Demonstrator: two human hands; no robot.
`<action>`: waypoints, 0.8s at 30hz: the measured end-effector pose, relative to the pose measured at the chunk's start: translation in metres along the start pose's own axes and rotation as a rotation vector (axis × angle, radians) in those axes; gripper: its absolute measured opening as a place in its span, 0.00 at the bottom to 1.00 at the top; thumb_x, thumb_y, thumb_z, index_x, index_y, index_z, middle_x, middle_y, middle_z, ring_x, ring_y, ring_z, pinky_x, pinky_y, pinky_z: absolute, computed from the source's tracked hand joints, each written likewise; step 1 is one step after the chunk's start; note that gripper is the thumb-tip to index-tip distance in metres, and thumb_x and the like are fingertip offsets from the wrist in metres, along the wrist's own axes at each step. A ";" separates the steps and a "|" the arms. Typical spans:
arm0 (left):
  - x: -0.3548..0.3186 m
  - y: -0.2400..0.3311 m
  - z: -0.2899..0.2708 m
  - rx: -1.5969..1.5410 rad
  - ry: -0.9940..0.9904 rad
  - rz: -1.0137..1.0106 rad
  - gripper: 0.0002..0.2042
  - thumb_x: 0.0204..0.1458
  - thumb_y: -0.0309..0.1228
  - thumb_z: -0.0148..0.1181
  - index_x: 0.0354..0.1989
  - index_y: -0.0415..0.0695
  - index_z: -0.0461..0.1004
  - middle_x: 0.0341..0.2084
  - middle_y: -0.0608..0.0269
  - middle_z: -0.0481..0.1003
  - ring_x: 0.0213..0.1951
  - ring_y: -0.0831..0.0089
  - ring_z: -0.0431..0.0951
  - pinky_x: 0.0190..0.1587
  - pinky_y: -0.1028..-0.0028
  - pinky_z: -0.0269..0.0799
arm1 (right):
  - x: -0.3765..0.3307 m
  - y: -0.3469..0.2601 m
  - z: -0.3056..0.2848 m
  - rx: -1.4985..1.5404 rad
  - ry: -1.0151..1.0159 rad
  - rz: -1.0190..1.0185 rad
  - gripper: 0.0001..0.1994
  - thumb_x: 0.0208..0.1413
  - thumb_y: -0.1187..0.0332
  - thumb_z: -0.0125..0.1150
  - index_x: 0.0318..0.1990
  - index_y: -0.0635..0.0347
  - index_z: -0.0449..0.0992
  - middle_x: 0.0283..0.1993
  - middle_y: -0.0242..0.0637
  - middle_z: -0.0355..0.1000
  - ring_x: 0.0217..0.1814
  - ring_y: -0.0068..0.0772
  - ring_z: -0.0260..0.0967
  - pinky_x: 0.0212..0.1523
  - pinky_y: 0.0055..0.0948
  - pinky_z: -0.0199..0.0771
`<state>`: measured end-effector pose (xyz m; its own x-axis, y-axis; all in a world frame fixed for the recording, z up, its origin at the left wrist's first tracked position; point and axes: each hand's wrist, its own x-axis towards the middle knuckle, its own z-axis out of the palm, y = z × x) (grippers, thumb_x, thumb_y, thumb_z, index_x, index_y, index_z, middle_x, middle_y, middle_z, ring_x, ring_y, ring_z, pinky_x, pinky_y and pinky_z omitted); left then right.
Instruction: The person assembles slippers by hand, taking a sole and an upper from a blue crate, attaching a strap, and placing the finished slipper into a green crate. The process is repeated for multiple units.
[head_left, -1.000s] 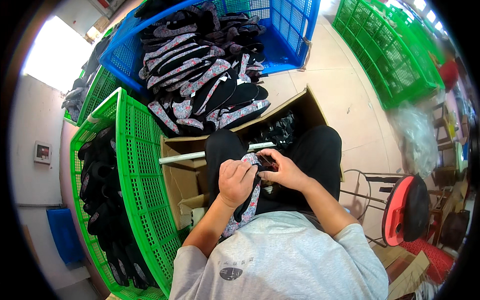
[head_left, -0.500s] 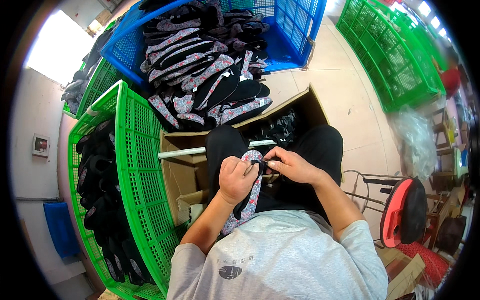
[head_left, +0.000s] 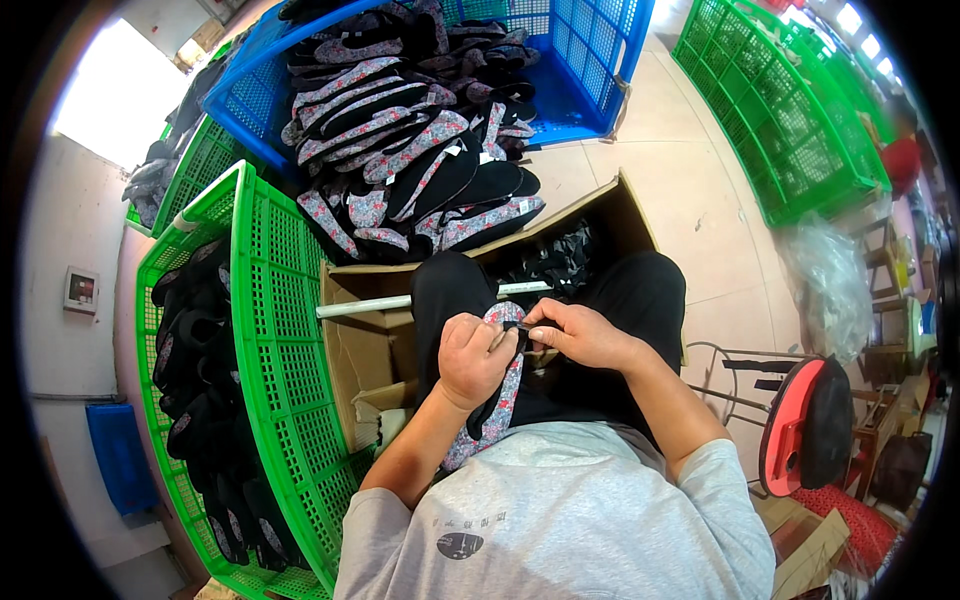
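A floral-patterned shoe upper with a black lining (head_left: 497,405) lies over my lap. My left hand (head_left: 470,358) grips it from the left side. My right hand (head_left: 575,335) pinches a small black piece (head_left: 517,327) at the shoe's top edge. Both hands meet above my black-trousered knees. A white rod (head_left: 365,306) runs across an open cardboard box (head_left: 362,350) just beyond my hands.
A blue crate (head_left: 590,70) ahead holds a heap of floral and black shoe pieces (head_left: 400,150). A green crate (head_left: 275,370) at my left holds black shoes (head_left: 200,400). Green crates (head_left: 790,120) stand at the far right. A red-and-black stool (head_left: 805,425) is at my right.
My hands have stayed together on the shoe over my lap, shifting only slightly. The view has tilted a little.
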<state>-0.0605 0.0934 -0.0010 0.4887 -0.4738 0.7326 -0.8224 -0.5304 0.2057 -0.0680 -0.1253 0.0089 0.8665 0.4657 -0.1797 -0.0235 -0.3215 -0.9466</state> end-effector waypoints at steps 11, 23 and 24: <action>0.001 0.001 0.000 0.000 -0.008 -0.013 0.09 0.35 0.26 0.65 0.29 0.46 0.79 0.27 0.68 0.70 0.31 0.67 0.72 0.38 0.66 0.69 | 0.001 -0.006 0.002 -0.082 0.015 0.015 0.08 0.66 0.67 0.56 0.46 0.62 0.71 0.35 0.36 0.77 0.36 0.26 0.77 0.40 0.27 0.75; 0.002 0.001 0.000 0.000 -0.023 -0.010 0.09 0.35 0.26 0.64 0.29 0.45 0.79 0.27 0.68 0.70 0.31 0.67 0.71 0.38 0.66 0.69 | 0.003 0.003 0.004 -0.044 0.011 0.008 0.07 0.66 0.68 0.55 0.46 0.62 0.71 0.34 0.35 0.76 0.35 0.25 0.76 0.39 0.26 0.75; 0.001 0.001 0.000 0.001 -0.021 -0.010 0.09 0.35 0.26 0.64 0.29 0.45 0.79 0.27 0.68 0.70 0.31 0.67 0.71 0.38 0.66 0.69 | 0.004 0.004 0.004 -0.039 0.011 0.001 0.07 0.67 0.68 0.55 0.46 0.62 0.71 0.34 0.34 0.76 0.35 0.24 0.75 0.39 0.26 0.75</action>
<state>-0.0605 0.0924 0.0004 0.5027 -0.4830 0.7170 -0.8174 -0.5355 0.2124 -0.0670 -0.1213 0.0033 0.8719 0.4564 -0.1778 -0.0053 -0.3542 -0.9352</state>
